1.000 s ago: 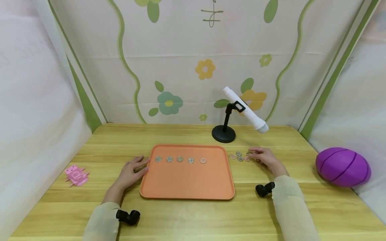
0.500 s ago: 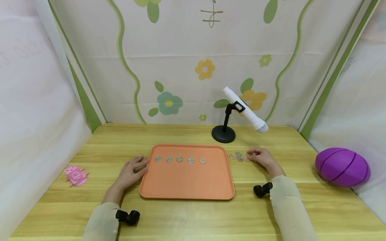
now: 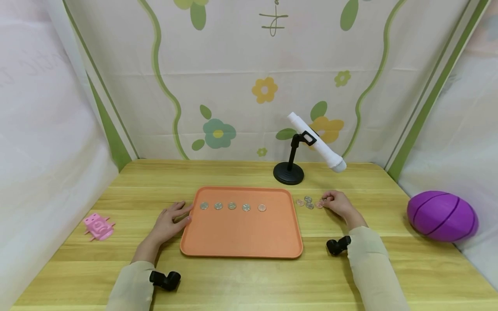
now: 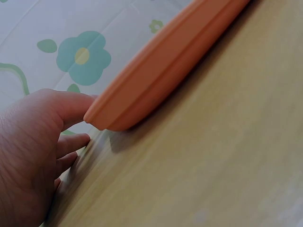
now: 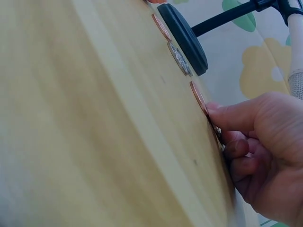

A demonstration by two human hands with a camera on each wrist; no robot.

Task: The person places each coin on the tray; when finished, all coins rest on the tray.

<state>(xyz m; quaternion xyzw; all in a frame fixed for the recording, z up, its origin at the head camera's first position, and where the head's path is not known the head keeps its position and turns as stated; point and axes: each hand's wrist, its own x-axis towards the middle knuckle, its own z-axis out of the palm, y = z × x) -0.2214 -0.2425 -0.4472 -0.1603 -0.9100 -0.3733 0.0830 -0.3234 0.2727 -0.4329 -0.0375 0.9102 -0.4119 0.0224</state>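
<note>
My left hand rests at the left edge of an orange tray, its fingers relaxed. In the left wrist view the thumb touches the tray's rim, and the other fingers lie low by the table. A row of several coins lies across the tray's upper part. Right of the tray, my right hand has curled fingers at a small group of loose coins. Its thumb and forefinger pinch a silver coin on the table, mostly hidden by the fingertips, beside a copper coin.
Behind the loose coins stands a white microphone on a black stand. A purple ball lies at the right, and a pink toy at the left. Printed cloth surrounds the wooden table.
My right hand has shifted slightly left and its fingers have closed in on a silver coin beside the copper one. The left hand and the tray have stayed put.
</note>
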